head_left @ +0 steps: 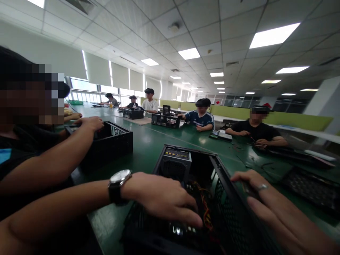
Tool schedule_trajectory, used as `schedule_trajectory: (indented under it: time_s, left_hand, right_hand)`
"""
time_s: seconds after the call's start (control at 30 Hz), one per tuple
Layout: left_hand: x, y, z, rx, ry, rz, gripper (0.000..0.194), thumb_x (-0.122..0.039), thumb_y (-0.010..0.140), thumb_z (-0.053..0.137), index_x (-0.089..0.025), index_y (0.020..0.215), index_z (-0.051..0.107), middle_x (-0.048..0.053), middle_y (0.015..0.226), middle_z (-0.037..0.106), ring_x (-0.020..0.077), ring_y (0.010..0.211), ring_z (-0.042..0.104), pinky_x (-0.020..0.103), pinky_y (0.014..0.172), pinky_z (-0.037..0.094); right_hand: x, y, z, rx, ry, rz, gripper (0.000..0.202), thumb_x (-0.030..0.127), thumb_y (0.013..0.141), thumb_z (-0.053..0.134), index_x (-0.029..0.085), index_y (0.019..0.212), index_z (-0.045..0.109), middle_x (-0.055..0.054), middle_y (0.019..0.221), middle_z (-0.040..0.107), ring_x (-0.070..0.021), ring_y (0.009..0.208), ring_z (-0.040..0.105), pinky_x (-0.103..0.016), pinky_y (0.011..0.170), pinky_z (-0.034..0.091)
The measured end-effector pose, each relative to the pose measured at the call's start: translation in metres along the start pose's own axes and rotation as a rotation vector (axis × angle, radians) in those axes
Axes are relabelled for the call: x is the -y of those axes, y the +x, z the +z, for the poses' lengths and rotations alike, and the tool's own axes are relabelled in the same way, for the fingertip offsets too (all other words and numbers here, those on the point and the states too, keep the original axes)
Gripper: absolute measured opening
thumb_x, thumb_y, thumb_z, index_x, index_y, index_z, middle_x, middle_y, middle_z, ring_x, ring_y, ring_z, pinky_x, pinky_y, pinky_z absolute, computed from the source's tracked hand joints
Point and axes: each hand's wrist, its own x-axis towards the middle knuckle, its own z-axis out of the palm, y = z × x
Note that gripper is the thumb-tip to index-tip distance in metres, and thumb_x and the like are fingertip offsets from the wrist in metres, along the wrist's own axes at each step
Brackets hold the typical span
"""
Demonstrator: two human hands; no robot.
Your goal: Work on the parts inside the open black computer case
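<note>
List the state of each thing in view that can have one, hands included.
Black metal computer case: open-topped.
Boxy dark-grey metal power supply: inside that case, far-left corner.
Thin red-and-yellow cables: running loosely inside it.
Person's left hand: reaching into the case, fingers bent; grip unclear.
Person's right hand: at its right edge; grip unclear.
Silver-faced round wristwatch: strapped on the left wrist.
White rectangular ceiling lights: lit.
Pale window blinds: mostly lowered.
</note>
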Motion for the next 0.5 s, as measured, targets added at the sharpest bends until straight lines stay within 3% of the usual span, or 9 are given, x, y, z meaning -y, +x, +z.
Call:
schedule_trajectory:
  time_s: [0.07, 0.13, 0.2, 0.27, 0.37, 0.5]
  left_hand:
    - [0.022, 0.011, -0.002, -0.025, 0.106, 0.019, 0.045, -0.049, 0.095, 0.058, -0.027, 0.134, 0.059, 0.007, 0.117, 0.068, 0.0254, 0.105, 0.066, 0.034, 0.087, 0.05]
    - [0.051, 0.028, 0.006, -0.018, 0.283, -0.093, 0.066, -0.049, 0.079, 0.076, -0.03, 0.139, 0.056, 0.011, 0.123, 0.064, 0.0331, 0.115, 0.06, 0.04, 0.089, 0.05]
    - [0.076, 0.044, 0.017, 0.018, 0.391, -0.165, 0.069, -0.044, 0.065, 0.086, -0.034, 0.13, 0.062, 0.01, 0.119, 0.065, 0.0367, 0.118, 0.056, 0.044, 0.088, 0.049]
    - [0.09, 0.054, 0.027, 0.0, 0.418, -0.119, 0.055, -0.036, 0.062, 0.087, -0.034, 0.114, 0.068, 0.008, 0.11, 0.067, 0.0357, 0.116, 0.056, 0.045, 0.088, 0.049]
    - [0.096, 0.06, 0.031, -0.047, 0.438, -0.014, 0.044, -0.031, 0.06, 0.086, -0.029, 0.101, 0.069, 0.009, 0.096, 0.067, 0.034, 0.103, 0.06, 0.044, 0.083, 0.05]
    - [0.089, 0.054, 0.019, -0.004, 0.559, 0.08, 0.062, -0.032, 0.052, 0.089, -0.022, 0.108, 0.064, 0.013, 0.105, 0.065, 0.0345, 0.102, 0.06, 0.041, 0.079, 0.052]
  right_hand:
    - [0.023, 0.021, 0.009, 0.187, 0.055, -0.097, 0.041, 0.044, 0.101, 0.039, 0.03, 0.137, 0.053, -0.01, 0.124, 0.063, -0.027, 0.11, 0.063, -0.038, 0.091, 0.053]
    - [0.039, 0.033, 0.021, 0.407, 0.045, -0.149, 0.04, 0.04, 0.101, 0.042, 0.03, 0.138, 0.055, -0.009, 0.126, 0.063, -0.0257, 0.111, 0.063, -0.039, 0.096, 0.052]
    - [0.046, 0.04, 0.034, 0.587, -0.015, -0.197, 0.035, 0.032, 0.097, 0.049, 0.028, 0.129, 0.063, -0.01, 0.122, 0.066, -0.0268, 0.109, 0.065, -0.042, 0.1, 0.049]
    - [0.047, 0.045, 0.047, 0.705, -0.117, -0.222, 0.026, 0.023, 0.091, 0.057, 0.024, 0.113, 0.07, -0.011, 0.112, 0.07, -0.0294, 0.103, 0.067, -0.045, 0.099, 0.049]
    - [0.04, 0.051, 0.066, 0.829, -0.263, -0.175, 0.022, 0.01, 0.082, 0.061, 0.019, 0.097, 0.072, -0.012, 0.1, 0.073, -0.0316, 0.094, 0.071, -0.042, 0.084, 0.053]
    - [0.025, 0.058, 0.087, 0.829, -0.267, -0.106, 0.026, 0.0, 0.074, 0.057, 0.019, 0.083, 0.071, -0.01, 0.087, 0.075, -0.0258, 0.079, 0.073, -0.03, 0.067, 0.05]
